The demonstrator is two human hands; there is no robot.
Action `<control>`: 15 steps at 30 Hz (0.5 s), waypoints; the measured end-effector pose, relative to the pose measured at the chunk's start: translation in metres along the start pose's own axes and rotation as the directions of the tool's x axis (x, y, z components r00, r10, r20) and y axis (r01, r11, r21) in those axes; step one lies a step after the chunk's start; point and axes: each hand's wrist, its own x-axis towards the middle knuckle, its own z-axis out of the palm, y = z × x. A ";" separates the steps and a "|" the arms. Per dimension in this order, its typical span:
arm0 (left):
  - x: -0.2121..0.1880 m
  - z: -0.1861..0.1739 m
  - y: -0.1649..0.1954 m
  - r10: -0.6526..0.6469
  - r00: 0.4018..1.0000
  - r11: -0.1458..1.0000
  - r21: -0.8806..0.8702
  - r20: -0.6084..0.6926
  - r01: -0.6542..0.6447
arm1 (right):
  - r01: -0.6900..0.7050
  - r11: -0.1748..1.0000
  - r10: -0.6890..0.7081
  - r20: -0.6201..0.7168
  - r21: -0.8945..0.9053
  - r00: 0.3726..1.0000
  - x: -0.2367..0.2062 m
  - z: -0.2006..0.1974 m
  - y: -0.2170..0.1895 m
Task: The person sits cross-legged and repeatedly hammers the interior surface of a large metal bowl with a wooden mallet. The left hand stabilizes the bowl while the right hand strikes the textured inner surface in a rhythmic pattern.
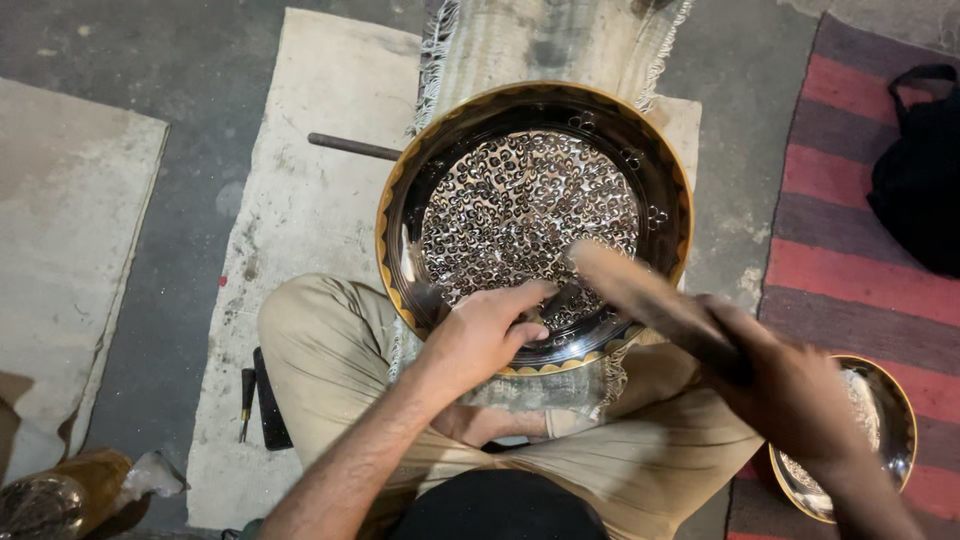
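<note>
Glossy polished metal bowl [533, 225], its floor rough with hammered pattern, brass-gold rim; worn wooden mallet [655, 305], matt; frayed coarse cloth [545, 40] beneath; dull stained mat [300, 210]; rough woven striped rug [850, 200]; second shiny metal bowl [880, 440].

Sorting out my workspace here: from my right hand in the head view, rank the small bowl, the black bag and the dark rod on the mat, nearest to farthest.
From the right hand:
1. Small bowl, just beside the hand on the striped rug, lower right.
2. Black bag, upper right on the same rug.
3. Dark rod, far across the big patterned bowl, upper left on the pale mat.
</note>
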 end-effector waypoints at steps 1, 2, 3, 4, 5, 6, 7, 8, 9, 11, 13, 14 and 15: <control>0.003 -0.002 0.001 0.016 0.999 1.000 0.008 0.035 -0.017 | 0.044 0.960 -0.032 -0.047 0.277 0.998 -0.006 0.012 0.001; 0.006 -0.004 0.001 0.031 0.997 0.999 0.014 0.072 -0.032 | 0.095 0.843 -0.048 -0.101 0.530 0.994 -0.014 0.024 -0.001; 0.009 -0.006 0.002 0.045 0.993 0.999 0.021 0.106 -0.047 | 0.152 0.658 -0.048 -0.160 0.738 0.986 -0.017 0.032 0.000; 0.010 -0.007 0.003 0.012 0.989 0.999 0.043 0.144 -0.018 | 0.187 0.733 -0.063 -0.209 0.654 0.976 -0.023 0.037 0.004; 0.012 -0.007 0.003 -0.019 0.983 0.998 0.066 0.185 0.007 | 0.216 0.800 -0.080 -0.257 0.560 0.963 -0.036 0.042 0.007; 0.014 -0.008 0.004 -0.049 0.974 0.995 0.093 0.223 0.029 | 0.240 0.856 -0.103 -0.304 0.459 0.947 -0.044 0.047 0.010; 0.017 -0.008 0.004 -0.073 0.962 0.993 0.109 0.262 0.046 | 0.151 0.862 -0.034 -0.241 0.484 0.970 -0.045 0.055 0.012; 0.019 -0.006 0.004 -0.098 0.948 0.990 0.127 0.302 0.062 | 0.058 0.862 0.036 -0.176 0.504 0.984 -0.048 0.065 0.011; 0.021 -0.005 0.003 -0.122 0.933 0.986 0.145 0.339 0.076 | -0.032 0.856 0.104 -0.111 0.516 0.988 -0.052 0.075 0.010; 0.027 -0.006 0.000 0.004 0.924 0.992 0.114 0.383 -0.052 | 0.029 0.707 0.146 -0.186 0.707 0.972 -0.065 0.095 0.007; 0.031 -0.004 -0.004 0.092 0.906 0.989 0.068 0.413 -0.131 | 0.045 0.700 0.171 -0.228 0.713 0.959 -0.079 0.111 0.006; 0.033 -0.005 -0.005 0.120 0.897 0.987 0.044 0.425 -0.153 | 0.020 0.771 0.174 -0.240 0.637 0.955 -0.085 0.118 0.005; 0.034 -0.005 -0.006 0.149 0.887 0.985 0.016 0.438 -0.174 | -0.009 0.834 0.176 -0.251 0.552 0.952 -0.092 0.125 0.003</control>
